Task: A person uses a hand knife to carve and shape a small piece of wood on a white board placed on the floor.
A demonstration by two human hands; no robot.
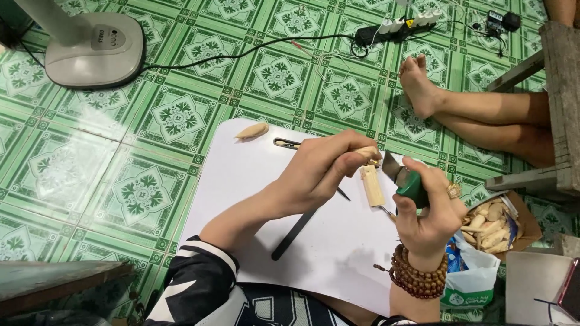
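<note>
1. Above the white board (338, 241), held in the air between both hands: a small pale wooden piece (372, 184), squared at its lower end, its top pinched out of sight.
2. Left hand (323, 172): fingers closed around the upper end of the wooden piece, holding it out toward the blade, apparently to steady it for cutting.
3. Right hand (426, 214): closed around a green-handled knife (403, 178), blade pointing up and left, just beside the wood. A ring sits on one finger; a brown bead bracelet (417, 274) wraps the wrist.
4. White board, lying flat on the floor under the hands as a work surface. On it: a long dark flat strip (294, 234), possibly a file, partly hidden by the left forearm; a thin dark tool (285, 143) near the far edge; a rounded, pointed wood blank (252, 130) at the top edge.
5. Right of the board: an open cardboard box (527, 224) of pale wood pieces (490, 226), near the right hand, with a white plastic bag (474, 274) in front of it.
6. Green patterned floor tiles (151, 181) all around.
7. Far left: grey fan base (96, 48), its black cable running to a power strip (393, 27).
8. Far right: another person's bare foot (418, 84) and leg, beside a rough wooden frame (559, 102).
</note>
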